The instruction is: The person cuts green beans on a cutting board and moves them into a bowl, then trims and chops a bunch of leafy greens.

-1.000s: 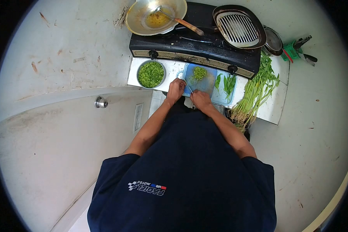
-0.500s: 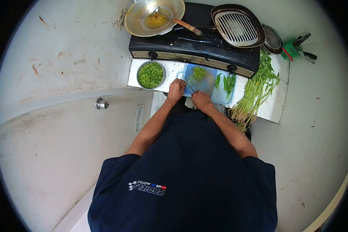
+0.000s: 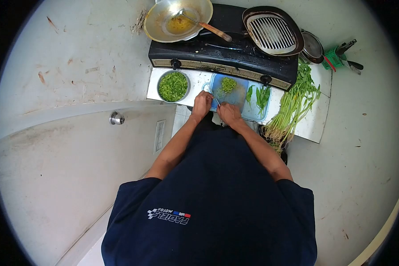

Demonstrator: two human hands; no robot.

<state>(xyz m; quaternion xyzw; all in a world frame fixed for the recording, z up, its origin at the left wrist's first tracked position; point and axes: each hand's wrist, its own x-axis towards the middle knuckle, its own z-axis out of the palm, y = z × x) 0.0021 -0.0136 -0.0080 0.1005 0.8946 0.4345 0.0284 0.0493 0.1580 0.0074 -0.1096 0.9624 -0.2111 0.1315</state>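
My right hand is closed round a small knife, whose thin blade points up and left toward my other hand. Close beside it, my left hand has its fingers curled together at the left edge of the blue cutting board; what they pinch is too small to make out. A little heap of chopped greens lies on the board's upper part, with some finer bits below it. To the right, loose green leaves rest on a light blue tray.
A round bowl of chopped greens stands at the left. Long leafy stalks with roots hang over the counter's right edge. Behind is a black stove with a wok, a wooden-handled ladle and a grill pan. Knives stand in a green basket.
My right hand has shifted slightly left and up with the knife, closer to my left hand. My left hand stays nearly in place.
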